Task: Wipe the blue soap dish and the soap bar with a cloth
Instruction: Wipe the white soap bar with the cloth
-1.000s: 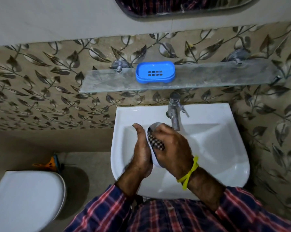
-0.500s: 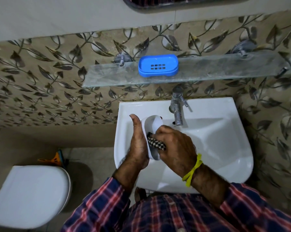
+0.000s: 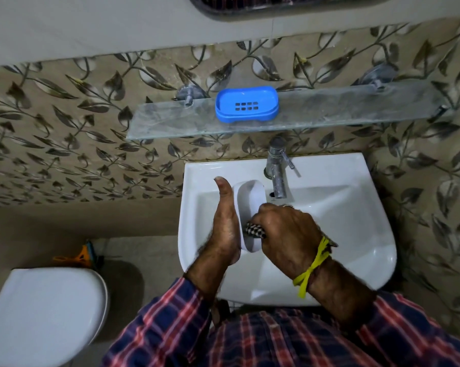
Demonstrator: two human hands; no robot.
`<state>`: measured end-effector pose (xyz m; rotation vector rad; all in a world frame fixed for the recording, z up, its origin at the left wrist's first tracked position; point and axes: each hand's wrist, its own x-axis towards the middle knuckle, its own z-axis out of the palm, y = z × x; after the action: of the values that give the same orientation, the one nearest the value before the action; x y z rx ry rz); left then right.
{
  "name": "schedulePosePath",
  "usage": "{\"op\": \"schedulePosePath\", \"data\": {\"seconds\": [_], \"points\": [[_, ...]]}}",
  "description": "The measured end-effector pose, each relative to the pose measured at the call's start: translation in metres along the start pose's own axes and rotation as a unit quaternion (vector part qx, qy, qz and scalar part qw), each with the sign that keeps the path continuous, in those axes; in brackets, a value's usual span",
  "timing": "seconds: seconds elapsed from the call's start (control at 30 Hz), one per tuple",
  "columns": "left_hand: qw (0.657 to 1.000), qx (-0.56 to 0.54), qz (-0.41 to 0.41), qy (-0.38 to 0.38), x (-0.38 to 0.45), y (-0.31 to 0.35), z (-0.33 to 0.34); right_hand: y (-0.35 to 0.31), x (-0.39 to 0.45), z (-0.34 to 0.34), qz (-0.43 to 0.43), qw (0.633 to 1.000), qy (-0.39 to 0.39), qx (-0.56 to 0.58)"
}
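Observation:
The blue soap dish point(image 3: 246, 107), with a slotted bottom, stands on the glass shelf point(image 3: 329, 109) above the basin. Over the basin my left hand point(image 3: 225, 223) holds a white oval piece point(image 3: 250, 197) on edge; it looks hollow like a tray, and I cannot tell whether it is the soap bar. My right hand point(image 3: 287, 234) is closed on a black-and-white checked cloth point(image 3: 255, 230) and presses it against the near half of the white piece. The upper half of that piece is uncovered.
The white wash basin point(image 3: 342, 234) has a metal tap point(image 3: 276, 168) just right of the white piece. A white toilet lid point(image 3: 43, 313) is at lower left, with an orange object point(image 3: 78, 256) on the floor behind it. Leaf-patterned tiles cover the wall.
My right hand has slid the cloth down the white piece towards me, uncovering its upper half. My left hand keeps its hold. The blue dish has not moved.

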<state>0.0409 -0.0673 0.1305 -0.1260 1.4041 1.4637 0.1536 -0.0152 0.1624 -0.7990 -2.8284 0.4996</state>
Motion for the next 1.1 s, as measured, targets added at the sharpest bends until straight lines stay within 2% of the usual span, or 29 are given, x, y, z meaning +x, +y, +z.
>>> {"op": "schedulePosePath", "data": {"seconds": [0.07, 0.13, 0.2, 0.27, 0.33, 0.43, 0.53, 0.67, 0.8, 0.9, 0.93, 1.03, 1.1], "points": [[1.000, -0.017, -0.004, -0.006, 0.004, -0.001, -0.001, -0.004, 0.002, 0.000, 0.001, 0.997, 0.054, 0.049], [0.999, -0.036, -0.008, -0.008, 0.006, 0.003, -0.007, -0.010, -0.001, 0.004, -0.022, 0.996, 0.056, 0.063], [0.999, -0.035, 0.002, -0.013, 0.006, 0.006, -0.008, -0.009, -0.002, 0.007, -0.001, 0.997, 0.062, 0.050], [0.999, -0.029, 0.016, -0.037, 0.003, 0.007, -0.004, -0.004, 0.005, 0.007, 0.048, 0.991, 0.109, 0.068], [0.998, -0.029, 0.018, -0.059, 0.000, 0.008, 0.001, -0.006, 0.014, 0.005, 0.039, 0.987, 0.128, 0.087], [0.998, -0.017, 0.019, -0.050, 0.001, 0.005, -0.001, -0.009, 0.016, 0.005, -0.002, 0.994, 0.093, 0.050], [0.995, -0.026, 0.057, -0.080, 0.001, 0.002, 0.000, -0.003, 0.020, 0.003, 0.053, 0.991, 0.116, 0.030], [0.993, -0.027, 0.062, -0.098, 0.002, 0.001, -0.002, -0.009, 0.025, 0.004, 0.012, 0.995, 0.093, 0.037], [0.990, -0.025, 0.090, -0.103, 0.001, -0.001, 0.002, -0.003, 0.029, -0.001, 0.048, 0.990, 0.127, 0.041], [0.990, -0.012, 0.095, -0.106, -0.002, 0.002, 0.001, -0.009, 0.026, -0.002, -0.001, 0.993, 0.114, 0.030], [0.990, 0.001, 0.102, -0.102, -0.003, 0.004, 0.000, -0.009, 0.024, -0.001, -0.005, 0.994, 0.111, 0.017], [0.988, 0.061, 0.123, -0.073, -0.009, 0.003, 0.005, -0.003, 0.025, -0.002, 0.059, 0.992, 0.112, -0.006], [0.988, 0.063, 0.131, -0.051, -0.010, 0.001, 0.005, -0.004, 0.023, 0.001, 0.051, 0.994, 0.099, 0.023]]}}
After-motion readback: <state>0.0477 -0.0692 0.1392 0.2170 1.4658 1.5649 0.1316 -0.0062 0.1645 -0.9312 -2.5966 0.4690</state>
